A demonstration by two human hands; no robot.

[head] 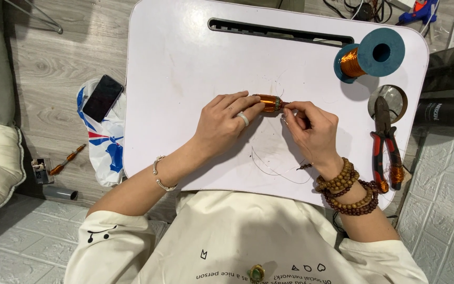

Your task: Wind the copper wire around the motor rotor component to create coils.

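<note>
Here the left hand pinches a small copper-wound coil at mid-bench, just above the white bench surface, while the right hand pinches its fine wire end. The winding looks largely full; a loose wire tail remains untrimmed. The blue wire spool stands well apart, and red-handled pliers lie near the right wrist.

Both hands meet over the white table: left hand grips a copper coil, right hand apparently pinches its thin wire.
</note>
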